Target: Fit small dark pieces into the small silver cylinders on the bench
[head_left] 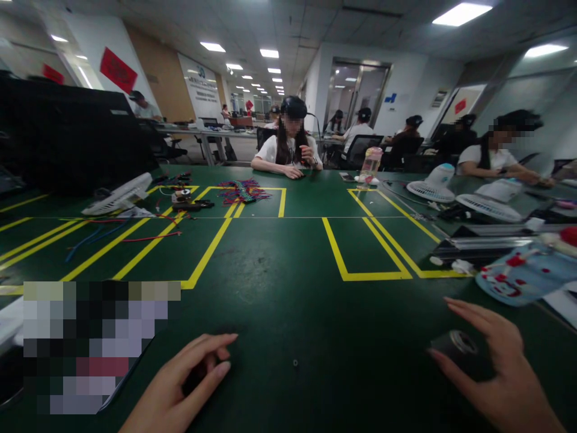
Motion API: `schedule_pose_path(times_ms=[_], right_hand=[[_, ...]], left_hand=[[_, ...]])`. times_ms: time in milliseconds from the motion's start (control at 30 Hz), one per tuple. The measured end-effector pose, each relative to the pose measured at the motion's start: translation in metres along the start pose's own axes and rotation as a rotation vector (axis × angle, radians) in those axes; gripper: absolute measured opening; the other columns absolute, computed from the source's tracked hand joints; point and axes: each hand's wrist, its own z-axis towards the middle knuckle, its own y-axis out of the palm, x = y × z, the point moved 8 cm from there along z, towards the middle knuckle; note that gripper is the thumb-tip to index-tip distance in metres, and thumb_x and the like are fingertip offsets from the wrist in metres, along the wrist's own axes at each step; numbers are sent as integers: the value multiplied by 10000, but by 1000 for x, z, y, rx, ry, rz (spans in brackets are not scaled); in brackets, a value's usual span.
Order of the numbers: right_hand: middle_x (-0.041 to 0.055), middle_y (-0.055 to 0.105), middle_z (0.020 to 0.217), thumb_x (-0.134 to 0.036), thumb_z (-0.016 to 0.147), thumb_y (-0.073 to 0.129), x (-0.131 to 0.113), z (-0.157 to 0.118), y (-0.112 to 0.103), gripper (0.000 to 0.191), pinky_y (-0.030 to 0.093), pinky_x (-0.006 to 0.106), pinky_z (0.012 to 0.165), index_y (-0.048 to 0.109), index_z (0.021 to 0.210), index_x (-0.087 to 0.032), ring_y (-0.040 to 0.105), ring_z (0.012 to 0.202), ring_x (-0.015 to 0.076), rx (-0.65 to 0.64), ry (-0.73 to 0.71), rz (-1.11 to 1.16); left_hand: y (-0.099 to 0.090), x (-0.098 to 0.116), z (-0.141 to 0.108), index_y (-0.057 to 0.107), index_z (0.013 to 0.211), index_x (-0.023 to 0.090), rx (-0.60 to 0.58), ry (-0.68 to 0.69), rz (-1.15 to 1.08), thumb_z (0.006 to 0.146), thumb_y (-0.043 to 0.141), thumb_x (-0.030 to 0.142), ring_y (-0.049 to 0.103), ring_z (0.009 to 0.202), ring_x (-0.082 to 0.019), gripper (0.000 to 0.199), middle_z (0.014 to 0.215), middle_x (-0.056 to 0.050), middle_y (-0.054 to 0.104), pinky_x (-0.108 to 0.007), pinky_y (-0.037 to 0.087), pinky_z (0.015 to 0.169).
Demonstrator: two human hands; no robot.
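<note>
The head view shows the right hand (509, 361) spread wide around a dark cylindrical part (456, 346) with a metal ring on its upper face. The thumb is at the part's near edge and the forefinger is raised beyond it; whether either touches it, I cannot tell. The left hand (174, 382) is curved, its thumb and fingers a little parted, with nothing visible between them. A small nut-like ring (295, 362) lies on the green worktop (288, 313) between the hands, nearer the left.

The moment looks like one of reaching or letting go, as neither hand is closed. Gripping the cylinder would call for bringing the right thumb and fingers together on its sides; the tiny ring would need a fine fingertip pinch. Beyond the right hand lies a light-blue patterned item (518, 273).
</note>
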Motion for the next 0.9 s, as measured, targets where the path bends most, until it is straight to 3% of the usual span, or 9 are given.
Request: schedule_pose_path(times_ms=[67,200,267,333,433,567,700,800,900], right_hand=[[56,490,1265,-423,767,649,-66,19,14,570,397,386,1006,450,1273,-251,455,1180,219,-87,-151,110],[14,538,1172,-361,836,606,-183,35,79,413,453,288,901,518,1233,-288,498,1057,145,-517,-298,441],[18,580,1041,-315,849,592,-212,42,96,239,458,297,841,612,1078,-251,511,959,146,-541,-308,504],[31,591,938,-234,884,521,-217,47,96,132,455,295,789,640,935,-208,511,882,141,-520,-316,515],[59,591,948,-203,911,442,-174,54,64,199,462,290,756,632,970,-195,522,859,139,-393,-287,421],[61,607,1030,-397,872,513,-46,42,3,245,470,365,826,641,1033,-264,564,937,187,-166,-154,10],[79,636,1054,-507,850,492,72,5,-2,305,491,401,824,677,977,-301,619,921,224,-316,89,-156],[72,631,1097,-522,863,470,109,-17,10,317,515,343,792,673,1008,-326,634,926,205,-450,271,-126],[36,639,1090,-555,852,469,102,-17,12,319,524,309,746,669,1013,-366,644,901,187,-436,291,-108]], left_hand=[[0,0,0,581,1201,316,2,-10,13,905,538,352,662,759,-150,301,921,-3,658,-218,547,707],[-2,0,-1,589,1203,305,13,-26,39,897,552,360,665,765,-156,313,932,-3,667,-219,548,705],[-3,0,-1,602,1188,304,27,-24,49,893,557,364,668,788,-164,305,950,-6,672,-228,550,722],[-4,0,-1,610,1182,306,37,-24,53,893,556,365,669,822,-173,300,988,-12,673,-237,552,739],[-5,1,0,610,1184,313,32,-22,39,898,543,359,672,803,-170,298,995,-15,672,-234,558,717],[-4,3,1,625,1157,318,18,-11,10,899,535,357,670,774,-169,275,938,-9,671,-239,560,706],[-2,5,-1,629,1160,320,-6,-22,14,901,535,360,666,787,-177,278,962,-14,668,-254,561,719],[-1,6,-1,626,1166,322,-16,-23,21,904,535,347,662,786,-170,278,967,-11,663,-250,556,728],[-2,8,-1,629,1164,319,3,-12,29,906,534,334,660,810,-172,275,953,-8,662,-251,549,750]])
